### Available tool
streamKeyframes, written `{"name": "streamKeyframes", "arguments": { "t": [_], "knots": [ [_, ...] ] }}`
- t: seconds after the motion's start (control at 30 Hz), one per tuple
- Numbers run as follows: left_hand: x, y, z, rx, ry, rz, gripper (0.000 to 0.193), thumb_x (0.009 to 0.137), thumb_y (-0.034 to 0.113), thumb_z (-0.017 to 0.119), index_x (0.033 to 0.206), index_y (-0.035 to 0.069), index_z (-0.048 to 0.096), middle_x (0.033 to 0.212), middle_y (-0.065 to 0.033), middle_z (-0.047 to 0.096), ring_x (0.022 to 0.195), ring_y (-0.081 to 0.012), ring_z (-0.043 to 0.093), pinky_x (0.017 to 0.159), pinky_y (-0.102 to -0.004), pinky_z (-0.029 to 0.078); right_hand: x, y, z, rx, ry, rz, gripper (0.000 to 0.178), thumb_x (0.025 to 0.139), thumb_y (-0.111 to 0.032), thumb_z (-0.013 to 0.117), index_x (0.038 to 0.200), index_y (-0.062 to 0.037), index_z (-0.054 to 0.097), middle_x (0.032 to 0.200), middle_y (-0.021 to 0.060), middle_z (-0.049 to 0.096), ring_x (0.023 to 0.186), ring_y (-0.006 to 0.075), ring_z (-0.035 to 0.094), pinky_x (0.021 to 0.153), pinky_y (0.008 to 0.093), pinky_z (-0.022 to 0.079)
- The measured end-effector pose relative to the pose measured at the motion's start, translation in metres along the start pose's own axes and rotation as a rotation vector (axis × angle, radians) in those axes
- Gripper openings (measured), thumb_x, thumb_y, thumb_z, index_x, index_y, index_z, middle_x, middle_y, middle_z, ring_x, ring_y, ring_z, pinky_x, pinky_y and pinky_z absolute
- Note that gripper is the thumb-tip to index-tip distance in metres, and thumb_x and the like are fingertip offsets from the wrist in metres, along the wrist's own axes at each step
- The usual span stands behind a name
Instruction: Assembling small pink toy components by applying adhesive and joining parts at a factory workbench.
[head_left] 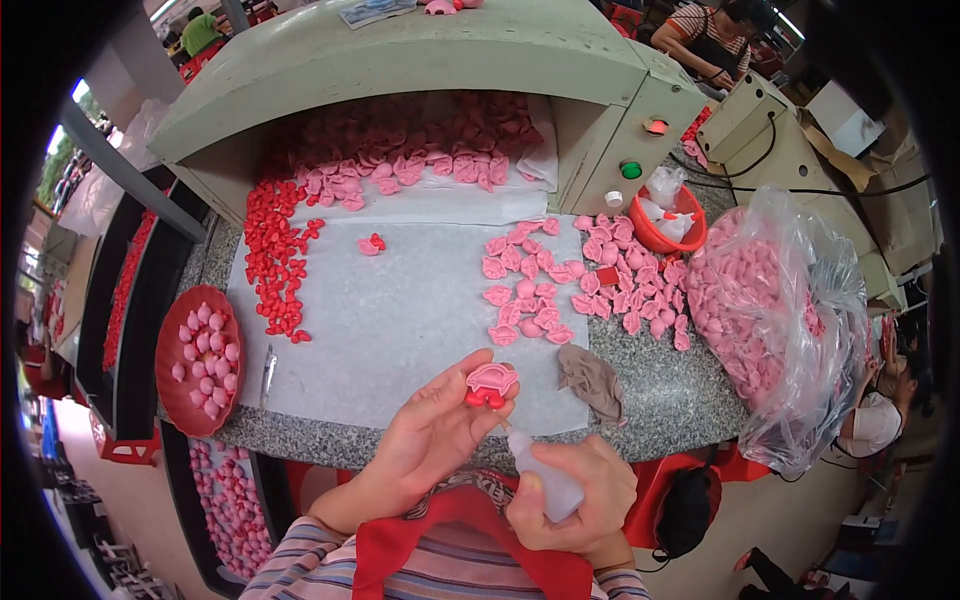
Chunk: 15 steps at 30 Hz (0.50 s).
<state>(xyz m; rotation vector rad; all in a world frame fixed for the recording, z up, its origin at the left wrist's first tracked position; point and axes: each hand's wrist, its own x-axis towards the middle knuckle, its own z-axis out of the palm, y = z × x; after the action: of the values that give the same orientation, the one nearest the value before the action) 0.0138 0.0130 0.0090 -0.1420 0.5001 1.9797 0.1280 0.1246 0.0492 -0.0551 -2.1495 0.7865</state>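
Observation:
My left hand (422, 428) pinches a small pink rubbery piece (492, 378) with a ruffled edge. Its lower side meets a glossy red piece (485, 398); whether the two are joined I cannot tell. In my right hand (592, 488) is a whitish squeeze bottle (548, 478), its thin nozzle pointing up at the underside of the red piece. Beyond my hands, white paper (370, 320) covers the worktop. Loose red pieces (275, 265) lie along its left, pink ruffled pieces (525, 290) along its right, and one pink-and-red piece (372, 245) lies apart between them.
A grey-green metal hood (400, 60) arches over more pieces at the back. A red oval basket (180, 385) with pink round pieces stands left. To the right are an orange bowl (650, 232), a bulging clear plastic bag (800, 330) and a crumpled cloth (592, 382).

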Motion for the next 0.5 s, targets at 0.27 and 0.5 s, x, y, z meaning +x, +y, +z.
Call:
{"name": "streamKeyframes", "arguments": {
  "t": [0.27,0.5],
  "knots": [
    [-0.0002,0.0002,-0.0004,0.002,-0.001,-0.004,0.041,0.088,0.019,0.052,0.124,0.002,0.04,0.121,-0.0169,0.046,0.111,-0.0289,0.048,0.098,-0.037,0.039,-0.0009,-0.0001,0.0006,0.005,0.009,0.006,0.027,0.063,-0.005,0.063,0.089,0.0006,0.054,0.06,0.0053,0.054,0.04,0.0157,0.043,0.037,0.0246,0.033],
    [-0.0006,0.0,0.0001,0.004,0.003,-0.005,0.042,0.088,0.019,0.052,0.124,0.002,0.04,0.121,-0.0166,0.046,0.111,-0.0286,0.048,0.098,-0.0369,0.039,-0.001,-0.0001,-0.0001,-0.001,0.0,0.002,0.027,0.063,-0.005,0.062,0.088,0.0009,0.054,0.061,0.0053,0.054,0.04,0.0155,0.043,0.038,0.0245,0.033]
  ]
}}
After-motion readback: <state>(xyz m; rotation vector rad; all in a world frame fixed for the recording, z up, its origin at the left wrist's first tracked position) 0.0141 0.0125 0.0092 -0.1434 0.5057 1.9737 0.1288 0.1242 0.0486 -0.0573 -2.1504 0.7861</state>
